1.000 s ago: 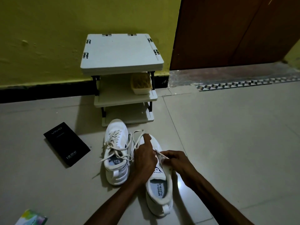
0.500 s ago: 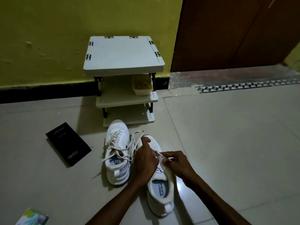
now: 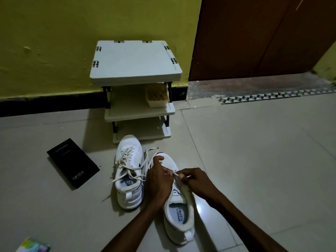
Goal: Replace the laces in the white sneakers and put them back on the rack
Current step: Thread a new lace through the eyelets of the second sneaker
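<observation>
— How far along?

— Left shoe (image 3: pixel 129 171) at frame centre is laced. My left hand (image 3: pixel 160 180) and right hand (image 3: pixel 195 180) pinch a lace (image 3: pixel 176 174) on the right shoe (image 3: pixel 179 213). Rack (image 3: pixel 136 70), above, waits.

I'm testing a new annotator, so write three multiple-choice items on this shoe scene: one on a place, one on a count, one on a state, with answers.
1. Where is the black box?
A. On the floor left of the sneakers
B. On the rack's top shelf
C. Inside a sneaker

2. How many shelves does the rack have?
A. One
B. Three
C. Five

3. What are both hands doing?
A. Resting on the floor
B. Lifting the rack
C. Working a lace at the right sneaker

Answers: 1 A, it lies on the tiles beside the left sneaker. 2 B, three white tiers show. 3 C, the left hand and right hand pinch the lace.
</observation>
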`<state>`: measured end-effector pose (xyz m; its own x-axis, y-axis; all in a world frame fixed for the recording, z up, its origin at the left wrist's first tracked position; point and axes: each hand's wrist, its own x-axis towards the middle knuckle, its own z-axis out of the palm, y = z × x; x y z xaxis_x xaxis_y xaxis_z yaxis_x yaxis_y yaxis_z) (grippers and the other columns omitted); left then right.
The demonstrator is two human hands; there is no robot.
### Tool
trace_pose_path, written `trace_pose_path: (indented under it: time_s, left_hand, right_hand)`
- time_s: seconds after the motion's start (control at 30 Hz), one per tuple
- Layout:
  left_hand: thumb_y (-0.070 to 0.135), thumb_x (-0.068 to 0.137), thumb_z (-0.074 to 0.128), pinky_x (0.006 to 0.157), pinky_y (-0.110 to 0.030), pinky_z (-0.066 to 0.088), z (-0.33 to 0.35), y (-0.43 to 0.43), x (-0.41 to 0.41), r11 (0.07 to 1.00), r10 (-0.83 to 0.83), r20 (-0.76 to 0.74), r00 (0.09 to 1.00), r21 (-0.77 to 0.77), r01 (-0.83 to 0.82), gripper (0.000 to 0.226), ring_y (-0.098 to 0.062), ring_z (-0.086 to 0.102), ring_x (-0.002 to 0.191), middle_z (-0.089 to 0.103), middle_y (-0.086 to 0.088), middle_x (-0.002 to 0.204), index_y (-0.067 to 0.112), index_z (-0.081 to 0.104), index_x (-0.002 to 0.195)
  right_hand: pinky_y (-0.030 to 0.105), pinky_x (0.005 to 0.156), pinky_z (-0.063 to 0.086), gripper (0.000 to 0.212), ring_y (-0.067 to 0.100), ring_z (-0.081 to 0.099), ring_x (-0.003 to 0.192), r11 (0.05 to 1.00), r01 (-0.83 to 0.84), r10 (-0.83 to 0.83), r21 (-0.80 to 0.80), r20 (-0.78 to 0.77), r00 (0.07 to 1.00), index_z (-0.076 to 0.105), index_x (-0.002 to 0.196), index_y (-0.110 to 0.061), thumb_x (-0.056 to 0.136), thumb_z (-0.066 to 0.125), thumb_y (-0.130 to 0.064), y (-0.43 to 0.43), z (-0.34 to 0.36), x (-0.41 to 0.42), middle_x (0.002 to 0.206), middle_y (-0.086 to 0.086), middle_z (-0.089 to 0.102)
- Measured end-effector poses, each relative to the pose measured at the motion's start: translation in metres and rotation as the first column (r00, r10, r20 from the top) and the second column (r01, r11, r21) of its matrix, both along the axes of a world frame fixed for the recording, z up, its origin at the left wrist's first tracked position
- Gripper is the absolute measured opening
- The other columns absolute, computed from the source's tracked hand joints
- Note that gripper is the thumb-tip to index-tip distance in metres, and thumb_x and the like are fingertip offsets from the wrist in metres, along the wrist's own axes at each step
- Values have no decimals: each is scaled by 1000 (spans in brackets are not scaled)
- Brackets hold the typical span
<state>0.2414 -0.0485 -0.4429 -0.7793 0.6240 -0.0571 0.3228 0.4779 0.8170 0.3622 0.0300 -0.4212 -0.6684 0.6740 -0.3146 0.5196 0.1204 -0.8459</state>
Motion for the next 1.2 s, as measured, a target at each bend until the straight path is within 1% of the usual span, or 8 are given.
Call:
trace_pose_path:
  time_s: [0.13, 0.33, 0.53, 0.77, 0.87, 1.07, 1.13, 1.2]
  left_hand:
    - [9, 80, 69, 82, -37, 51, 1, 1, -6, 1000, -24, 30, 999, -18, 24, 65, -23, 65, 95, 69, -2, 97, 29, 35, 132]
    - [7, 76, 67, 66, -29, 47, 7, 0, -9, 999, -52, 24, 998, -8, 52, 77, -15, 65, 74, 68, 3, 80, 32, 23, 134]
    - [6, 75, 72, 74, -32, 50, 5, 4, -16, 995, -99, 166, 981, -9, 102, 78, -13, 67, 77, 70, 4, 78, 32, 28, 135]
    - [4, 72, 73, 86, -45, 54, -1, 3, -23, 982, -187, 205, 961, 20, 187, 89, -22, 68, 84, 68, 2, 80, 38, 25, 139]
    - [8, 72, 75, 86, -40, 53, 1, 4, -25, 978, -206, 179, 962, 9, 208, 89, -25, 65, 94, 66, -4, 105, 28, 25, 143]
    - [3, 81, 69, 69, -19, 41, 1, 3, -22, 971, -220, 148, 964, -59, 231, 69, -13, 61, 84, 68, -1, 93, 26, 36, 137]
    - [3, 82, 67, 69, -18, 40, -1, 3, -21, 970, -210, 138, 968, -91, 224, 59, -14, 61, 88, 66, 0, 95, 23, 45, 132]
    - [5, 81, 67, 67, -17, 41, 4, 4, -23, 953, -260, 131, 957, -126, 277, 46, -16, 64, 89, 67, -1, 94, 21, 54, 122]
  right_hand:
    - [28, 66, 55, 24, 17, 63, 64, 953, 214, -240, -215, -104, 965, 72, 89, -4, 95, 50, -9, 3, 3, -3, 77, 11, 70]
    - [18, 61, 53, 10, 4, 67, 63, 963, 157, -123, 219, -159, 980, 73, 75, -20, 80, 72, -12, 0, -10, -21, 70, -9, 71]
    - [13, 58, 43, 17, 0, 58, 61, 904, 15, -79, 427, 134, 988, 67, 70, -22, 78, 63, -8, 5, -3, -35, 63, -14, 61]
    - [31, 76, 48, 16, 28, 64, 93, 795, -321, 54, 515, 467, 882, 60, 103, -7, 89, 54, -13, 13, -3, -43, 105, 11, 65]
    - [33, 81, 47, 21, 30, 62, 100, 727, -388, 78, 567, 494, 866, 58, 110, -6, 89, 54, -8, 23, 9, -42, 112, 13, 62]
    - [27, 76, 42, 26, 20, 60, 89, 653, -101, -73, 751, 195, 978, 63, 100, -10, 85, 52, 9, 60, 90, -34, 99, 6, 63]
    - [24, 71, 44, 20, 13, 61, 79, 709, 65, -127, 702, 36, 991, 61, 86, -16, 90, 53, 2, 63, 103, -33, 86, -4, 63]
    - [29, 72, 55, 21, 19, 68, 74, 874, 214, -160, 436, -157, 975, 61, 79, -14, 98, 53, -15, 57, 97, -33, 78, 1, 70]
